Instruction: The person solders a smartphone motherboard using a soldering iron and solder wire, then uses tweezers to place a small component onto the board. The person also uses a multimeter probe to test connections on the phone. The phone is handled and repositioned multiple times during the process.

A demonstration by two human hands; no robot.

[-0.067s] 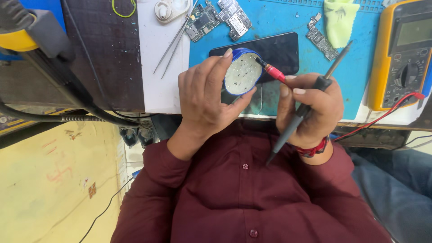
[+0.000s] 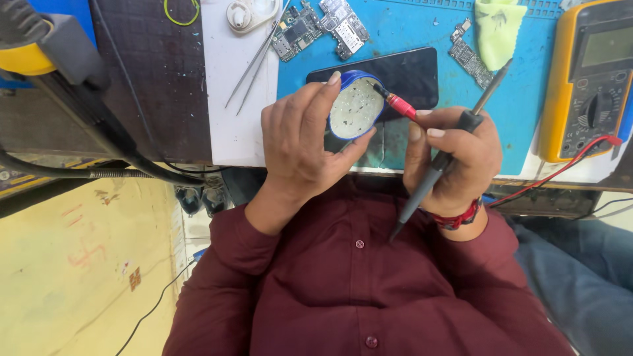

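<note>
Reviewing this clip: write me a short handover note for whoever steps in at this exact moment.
Left hand: holds a small round blue tin of pale paste, tilted toward the person, above the desk edge.
Right hand: grips a red probe, its tip at the tin's rim, plus a long dark tool along the palm.
On the blue mat: a dark phone, circuit boards, a yellow cloth. Tweezers lie left, a yellow multimeter right.
Done: tin open and in hand.
Left: the boards and phone lie untouched.
</note>
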